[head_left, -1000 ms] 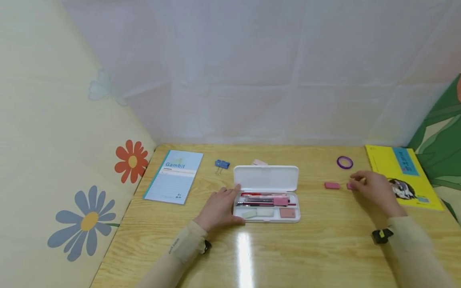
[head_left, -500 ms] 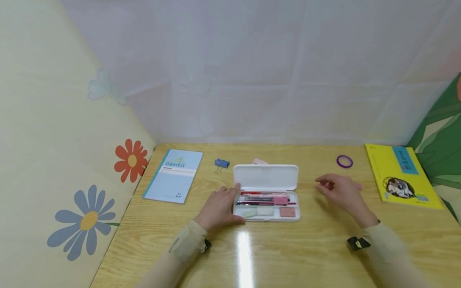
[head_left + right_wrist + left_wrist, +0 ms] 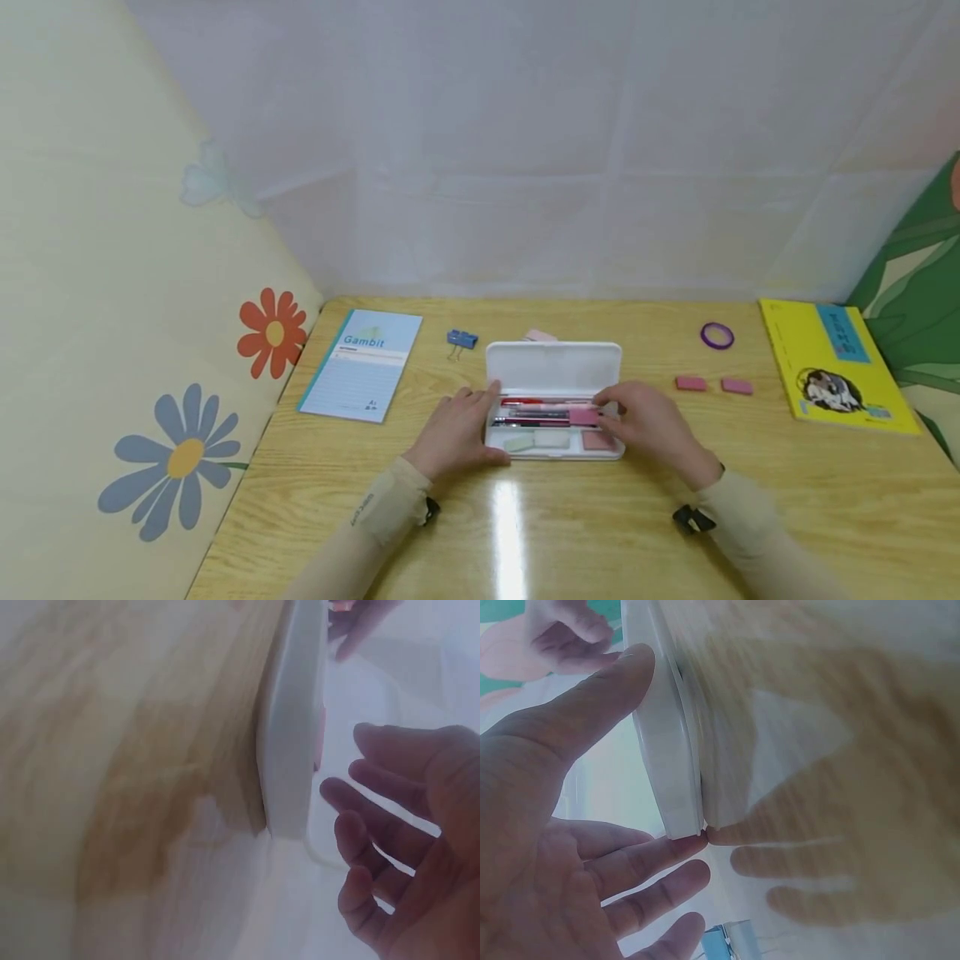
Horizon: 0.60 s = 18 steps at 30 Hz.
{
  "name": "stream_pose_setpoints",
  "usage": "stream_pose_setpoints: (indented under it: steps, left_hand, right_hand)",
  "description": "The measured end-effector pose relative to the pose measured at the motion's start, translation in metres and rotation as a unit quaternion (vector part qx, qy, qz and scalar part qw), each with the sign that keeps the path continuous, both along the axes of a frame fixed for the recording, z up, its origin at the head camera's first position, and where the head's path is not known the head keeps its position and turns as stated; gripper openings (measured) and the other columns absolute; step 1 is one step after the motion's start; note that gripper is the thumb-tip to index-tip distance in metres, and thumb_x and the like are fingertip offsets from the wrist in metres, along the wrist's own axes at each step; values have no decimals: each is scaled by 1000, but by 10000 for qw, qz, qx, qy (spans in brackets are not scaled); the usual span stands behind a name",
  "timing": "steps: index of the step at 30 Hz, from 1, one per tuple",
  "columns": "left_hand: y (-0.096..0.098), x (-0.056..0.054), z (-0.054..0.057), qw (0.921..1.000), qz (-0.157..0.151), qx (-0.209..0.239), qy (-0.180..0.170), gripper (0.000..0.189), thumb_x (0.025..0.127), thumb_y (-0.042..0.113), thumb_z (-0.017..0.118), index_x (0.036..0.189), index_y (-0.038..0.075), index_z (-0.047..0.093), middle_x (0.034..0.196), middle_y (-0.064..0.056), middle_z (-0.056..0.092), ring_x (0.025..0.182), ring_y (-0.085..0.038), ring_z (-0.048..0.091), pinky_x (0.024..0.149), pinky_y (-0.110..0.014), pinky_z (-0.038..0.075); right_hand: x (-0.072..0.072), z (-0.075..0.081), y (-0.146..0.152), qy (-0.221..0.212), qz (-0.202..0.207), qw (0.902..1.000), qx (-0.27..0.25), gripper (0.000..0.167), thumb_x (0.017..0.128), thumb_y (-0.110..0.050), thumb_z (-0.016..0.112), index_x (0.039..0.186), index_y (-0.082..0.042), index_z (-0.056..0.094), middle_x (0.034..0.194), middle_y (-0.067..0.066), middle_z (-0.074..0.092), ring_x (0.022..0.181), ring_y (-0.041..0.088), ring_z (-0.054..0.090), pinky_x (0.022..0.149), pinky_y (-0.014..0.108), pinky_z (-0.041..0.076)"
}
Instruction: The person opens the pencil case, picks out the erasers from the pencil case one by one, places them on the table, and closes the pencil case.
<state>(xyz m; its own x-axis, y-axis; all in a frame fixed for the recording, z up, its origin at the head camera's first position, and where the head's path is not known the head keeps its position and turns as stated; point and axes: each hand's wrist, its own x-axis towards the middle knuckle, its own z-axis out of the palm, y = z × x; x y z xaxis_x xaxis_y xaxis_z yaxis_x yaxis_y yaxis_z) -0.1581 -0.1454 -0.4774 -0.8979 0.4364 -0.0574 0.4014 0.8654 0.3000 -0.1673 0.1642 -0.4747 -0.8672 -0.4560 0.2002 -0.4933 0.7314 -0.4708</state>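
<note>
A white pencil case [image 3: 553, 368] lies open, its lid raised at the back. Pens [image 3: 536, 414] fill its long compartment with a pink eraser [image 3: 583, 416] on top of them. Pale erasers [image 3: 551, 439] and a dusty-pink eraser [image 3: 597, 440] sit in the front compartment. My left hand [image 3: 455, 435] holds the case's left end, thumb at the front corner, fingers at the back. My right hand [image 3: 651, 425] is over the case's right end, fingertips right at the pink eraser. In the right wrist view its fingers are loosely bent, with nothing visible between them.
Two pink erasers [image 3: 691, 383] lie right of the case, below a purple tape ring [image 3: 717, 336]. A yellow notebook [image 3: 840, 367] is at far right. A light-blue notebook [image 3: 362, 365] and a blue binder clip [image 3: 462, 339] lie left. A pale pink item [image 3: 539, 336] shows behind the lid.
My right hand has moved left from the two loose pink erasers to the case's right end; both erasers stay on the table. My left hand has kept its place.
</note>
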Motion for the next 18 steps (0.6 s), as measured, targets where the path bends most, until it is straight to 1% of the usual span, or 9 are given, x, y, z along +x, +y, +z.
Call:
stream_pose_setpoints:
  steps: [5, 7, 13, 18]
  left_hand:
    - [0, 0, -1, 10000, -8, -11, 2, 116, 66, 56, 90, 155, 3, 38, 139, -17, 63, 118, -34, 59, 98, -51, 49]
    - [0, 0, -1, 10000, -7, -12, -10, 115, 66, 56, 90, 155, 3, 38, 140, -17, 63, 119, -34, 58, 99, -51, 49]
    - [0, 0, 0, 10000, 11, -39, -18, 115, 67, 56, 89, 155, 3, 38, 140, -17, 63, 120, -34, 58, 99, -51, 48]
    - [0, 1, 1, 10000, 31, 11, -39, 115, 67, 56, 90, 155, 4, 38, 140, -17, 63, 122, -35, 57, 100, -52, 48]
  right_hand:
    - [2, -1, -10, -211, -302, 9976, 587, 18, 84, -21, 81, 100, -13, 77, 89, 0, 72, 78, 12, 59, 68, 30, 52]
    - [3, -2, -14, -251, -454, 9957, 764, 19, 83, -22, 80, 100, -13, 77, 88, 0, 71, 78, 12, 60, 68, 31, 53]
    - [1, 0, -22, -532, -809, 9915, 867, 12, 86, -23, 79, 93, -14, 75, 83, -2, 71, 72, 11, 58, 62, 27, 50]
    - [-2, 2, -26, -570, -828, 9901, 977, 11, 85, -22, 80, 89, -14, 73, 78, -3, 67, 69, 11, 55, 60, 28, 48]
